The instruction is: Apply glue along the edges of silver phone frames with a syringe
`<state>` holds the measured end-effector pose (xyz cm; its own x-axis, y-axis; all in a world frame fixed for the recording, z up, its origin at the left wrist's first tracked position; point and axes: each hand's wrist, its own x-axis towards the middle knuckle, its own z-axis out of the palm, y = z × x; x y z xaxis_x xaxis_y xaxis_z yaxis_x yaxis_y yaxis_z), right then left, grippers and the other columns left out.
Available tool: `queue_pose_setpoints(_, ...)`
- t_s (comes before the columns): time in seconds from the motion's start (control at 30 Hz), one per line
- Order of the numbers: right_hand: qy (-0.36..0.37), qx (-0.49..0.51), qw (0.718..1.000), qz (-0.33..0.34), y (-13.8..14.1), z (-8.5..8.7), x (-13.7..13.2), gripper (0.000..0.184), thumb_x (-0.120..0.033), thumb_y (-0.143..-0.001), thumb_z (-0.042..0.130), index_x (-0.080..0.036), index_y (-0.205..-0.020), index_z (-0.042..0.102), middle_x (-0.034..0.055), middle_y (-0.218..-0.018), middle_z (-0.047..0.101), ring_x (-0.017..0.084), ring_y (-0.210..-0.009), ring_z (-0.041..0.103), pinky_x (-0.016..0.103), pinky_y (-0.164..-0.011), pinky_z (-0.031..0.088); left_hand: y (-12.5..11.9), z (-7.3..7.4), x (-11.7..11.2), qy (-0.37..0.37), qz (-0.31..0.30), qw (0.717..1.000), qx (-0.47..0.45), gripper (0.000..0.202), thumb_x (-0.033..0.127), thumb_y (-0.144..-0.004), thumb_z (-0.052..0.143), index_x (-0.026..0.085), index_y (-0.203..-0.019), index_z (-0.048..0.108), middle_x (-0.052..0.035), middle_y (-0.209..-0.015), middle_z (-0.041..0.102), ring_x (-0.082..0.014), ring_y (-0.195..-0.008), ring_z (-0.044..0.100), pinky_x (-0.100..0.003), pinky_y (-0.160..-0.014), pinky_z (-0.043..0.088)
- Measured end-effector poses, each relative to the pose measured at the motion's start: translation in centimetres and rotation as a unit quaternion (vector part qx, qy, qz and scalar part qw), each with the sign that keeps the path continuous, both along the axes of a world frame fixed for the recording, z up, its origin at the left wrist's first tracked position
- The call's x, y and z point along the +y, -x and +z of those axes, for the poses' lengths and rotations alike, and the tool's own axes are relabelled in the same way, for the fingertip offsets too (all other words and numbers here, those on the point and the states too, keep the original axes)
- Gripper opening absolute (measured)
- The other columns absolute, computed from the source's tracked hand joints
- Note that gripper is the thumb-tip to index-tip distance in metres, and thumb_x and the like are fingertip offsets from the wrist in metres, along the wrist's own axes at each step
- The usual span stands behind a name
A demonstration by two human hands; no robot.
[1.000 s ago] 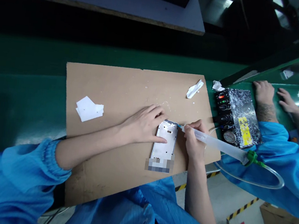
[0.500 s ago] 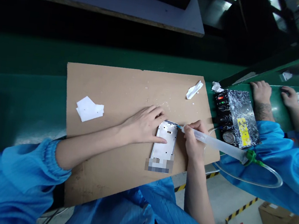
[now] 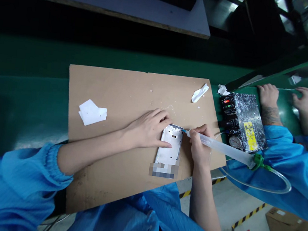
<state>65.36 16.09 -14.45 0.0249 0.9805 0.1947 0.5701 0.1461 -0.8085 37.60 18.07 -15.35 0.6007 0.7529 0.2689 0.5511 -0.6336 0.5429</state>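
A silver, flat phone frame [image 3: 169, 148] lies on a brown cardboard sheet [image 3: 118, 84], its lower end blurred out. My left hand [image 3: 152, 130] holds it from the left, fingers at the top left corner and thumb stretched over its face. In my right hand [image 3: 200, 148] is a translucent glue syringe [image 3: 223, 148], gripped like a pen near its tip. The blue needle tip meets the frame's upper right corner, though whether it touches is too small to tell. A green cap and clear hose are at the syringe's rear end.
A paint-spotted dispenser box [image 3: 246, 122] with a gauge and lit display stands right of the cardboard. White paper pieces [image 3: 90, 113] lie at left, and a crumpled strip [image 3: 200, 93] at upper right. A co-worker's hands [image 3: 268, 95] rest on the green bench beyond the box.
My hands, the syringe and the phone frame show no visible movement. At the far right, one of the co-worker's hands has shifted slightly and its fingers have lifted.
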Motion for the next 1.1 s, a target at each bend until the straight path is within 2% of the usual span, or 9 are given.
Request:
queue_pose_setpoints(0.23,-0.007,0.033,0.998,-0.052,0.0,-0.1,0.0,0.024,-0.035,-0.097,0.074,-0.030,-0.079,0.058,-0.0003,-0.062,0.060,0.022,-0.060,0.058,0.044,-0.062,0.044,0.0,-0.1,0.0,0.004,0.001,1.000,0.001,0.080,0.074,-0.096,0.092,0.015,-0.145,0.073,-0.0177,-0.138,0.073,-0.0370,-0.131,0.069,-0.051,-0.118,0.059)
queue_pose_setpoints(0.53,0.011,0.078,0.995,-0.067,1.8,1.3,-0.6,0.029,-0.044,-0.092,0.077,-0.029,-0.078,0.056,-0.0053,-0.067,0.059,0.018,-0.063,0.053,0.035,-0.064,0.045,0.0,0.0,-0.1,0.002,0.004,1.000,-0.001,0.077,0.075,-0.097,0.091,0.016,-0.144,0.073,-0.0168,-0.137,0.074,-0.0366,-0.130,0.069,-0.051,-0.116,0.060)
queue_pose_setpoints(1.1,0.006,0.073,0.996,-0.051,1.2,0.8,-0.7,0.029,-0.042,-0.097,0.078,-0.029,-0.080,0.058,-0.0048,-0.067,0.060,0.019,-0.063,0.054,0.036,-0.064,0.045,-0.1,0.1,-0.2,0.009,0.005,1.000,0.004,0.075,0.073,-0.099,0.089,0.017,-0.145,0.072,-0.0154,-0.138,0.073,-0.0351,-0.129,0.068,-0.049,-0.117,0.058)
